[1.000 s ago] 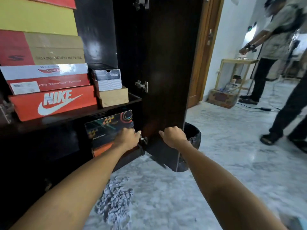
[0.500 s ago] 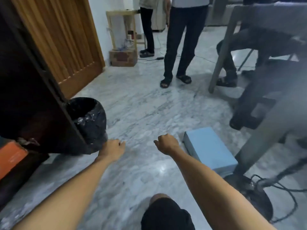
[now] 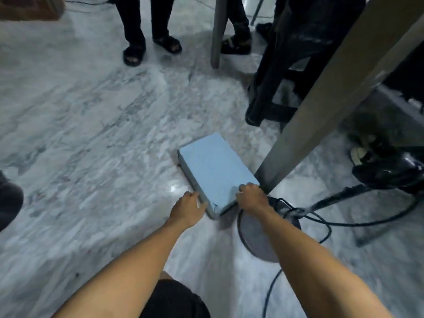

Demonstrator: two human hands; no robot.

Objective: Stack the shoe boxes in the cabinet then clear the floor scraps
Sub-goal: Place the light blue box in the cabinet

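We see a light blue shoe box (image 3: 214, 171) lying flat on the grey marbled floor (image 3: 91, 125), lid up, its long side running away from us toward the upper left. Its far right edge sits just beside the foot of a slanted grey leg (image 3: 321, 115) that rises to the upper right.

Our left hand (image 3: 187, 208) rests against the box's near left side, at the near corner, with the thumb along the edge; its fingers (image 3: 202, 205) are curled loosely toward the wall of the box, though we cannot tell whether they grip it. Our right hand (image 3: 251, 198) lies over the near right corner, fingers (image 3: 244, 188) bent down onto the lid and pressed close together, touching it. The box remains on the floor, not lifted.

Just under the right forearm sits a round dark base (image 3: 257, 237) with black cables (image 3: 321, 222) looping off to the right. A dark stool frame (image 3: 275, 92) stands beyond the box. Farther off, a person's sandalled feet (image 3: 134, 55) stand on the floor near the top edge. The whole view is blurred by motion.
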